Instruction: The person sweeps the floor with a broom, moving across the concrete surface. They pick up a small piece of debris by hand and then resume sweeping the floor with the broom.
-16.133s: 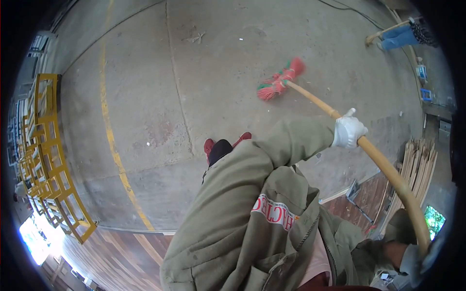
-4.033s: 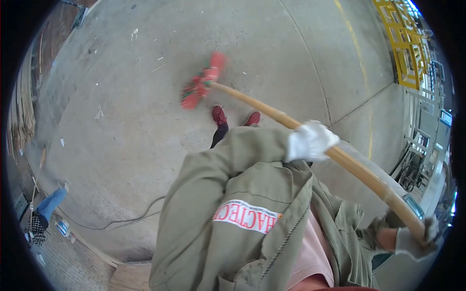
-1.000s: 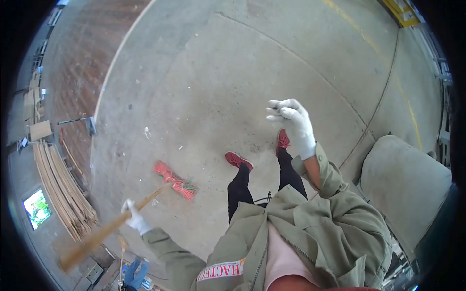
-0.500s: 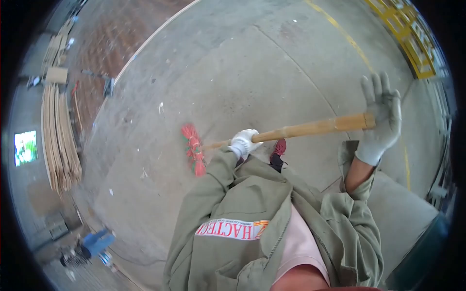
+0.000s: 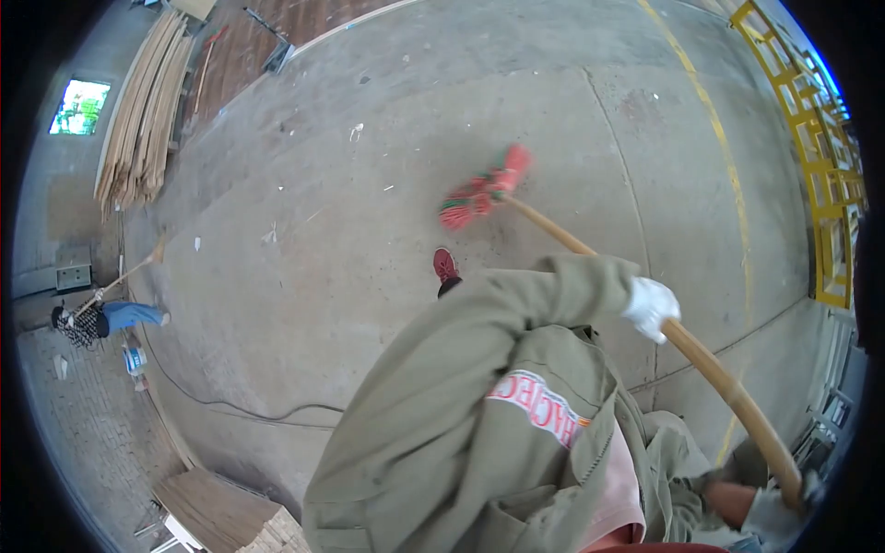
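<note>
The broom (image 5: 708, 359) slants on a long tan handle, its red-and-green head (image 5: 484, 191) blurred above grey floor (image 5: 553, 115).

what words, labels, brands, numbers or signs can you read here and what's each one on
"HACTEC": red capitals, upside down, on the jacket patch; any further letters unclear.
Any finer print there: too small to read.
White-and-blue container: any print too small to read.

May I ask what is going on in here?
The person wearing the camera is handling a broom. The gloved left hand grips its handle partway along; the right hand is at the top end, its grip unclear. The blurred red-and-green head is out over the concrete floor. Off to the left, another person holds a long-handled tool.
</note>
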A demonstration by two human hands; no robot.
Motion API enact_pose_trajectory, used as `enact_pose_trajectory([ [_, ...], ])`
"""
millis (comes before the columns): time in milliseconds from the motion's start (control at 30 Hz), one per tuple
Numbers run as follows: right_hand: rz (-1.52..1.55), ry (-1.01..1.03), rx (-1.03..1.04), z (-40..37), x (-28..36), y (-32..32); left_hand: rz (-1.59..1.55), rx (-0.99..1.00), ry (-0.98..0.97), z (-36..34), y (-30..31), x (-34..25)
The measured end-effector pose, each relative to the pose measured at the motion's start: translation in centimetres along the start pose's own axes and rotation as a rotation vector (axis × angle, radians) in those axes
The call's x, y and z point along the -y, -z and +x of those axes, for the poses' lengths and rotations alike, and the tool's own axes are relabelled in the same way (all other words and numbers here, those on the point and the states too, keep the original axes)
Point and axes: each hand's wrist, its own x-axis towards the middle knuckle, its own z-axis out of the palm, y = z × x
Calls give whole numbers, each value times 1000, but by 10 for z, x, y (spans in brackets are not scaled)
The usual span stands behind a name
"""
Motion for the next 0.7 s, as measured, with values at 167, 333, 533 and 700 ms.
enact_pose_trajectory([
  [167, -69, 3, -28, 20, 13, -7, 18, -106, -104, 80, -13, -10],
  [333, -56, -33, 65, 14, -3, -71, -23, -210, 43, 74, 15, 31],
  [533, 55, -136, 423, -66, 0, -212, -44, -430, 374, -62, 68, 148],
  [700, 364, -468, 511, -219, 141, -336, 26, -677, 653, -255, 96, 252],
])
